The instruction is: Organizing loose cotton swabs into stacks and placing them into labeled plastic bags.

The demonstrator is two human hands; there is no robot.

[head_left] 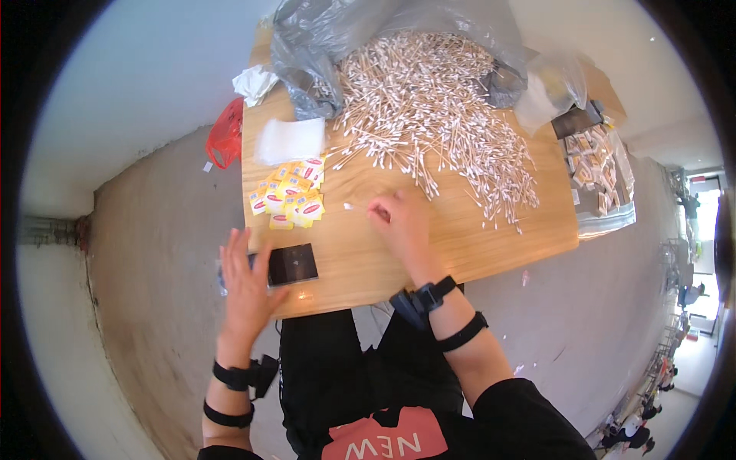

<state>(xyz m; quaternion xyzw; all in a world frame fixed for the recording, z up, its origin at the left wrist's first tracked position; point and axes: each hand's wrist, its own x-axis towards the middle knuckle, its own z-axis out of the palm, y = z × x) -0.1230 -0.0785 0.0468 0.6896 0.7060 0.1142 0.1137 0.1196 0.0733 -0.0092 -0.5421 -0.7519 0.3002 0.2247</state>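
Observation:
My left hand (247,285) is open, fingers spread, at the table's near left corner. Beside and partly under it lies a dark, flat, phone-like rectangle (294,264). Near the middle of the table, my right hand (404,224) is closed with curled fingers; what it holds, if anything, is hidden. A small white scrap (348,205) lies just left of it. Beyond stretches a large loose heap of cotton swabs (429,107), spilling from a grey plastic bag (303,57). Yellow and white printed cards (291,192) are scattered at the left, below a stack of clear plastic bags (291,141).
Crumpled white tissue (254,83) sits at the far left edge, with a red plastic bag (225,136) hanging below. Right of the wooden table (360,264), a clear bag (606,172) holds several small packs. A translucent bag (548,92) stands at the far right corner.

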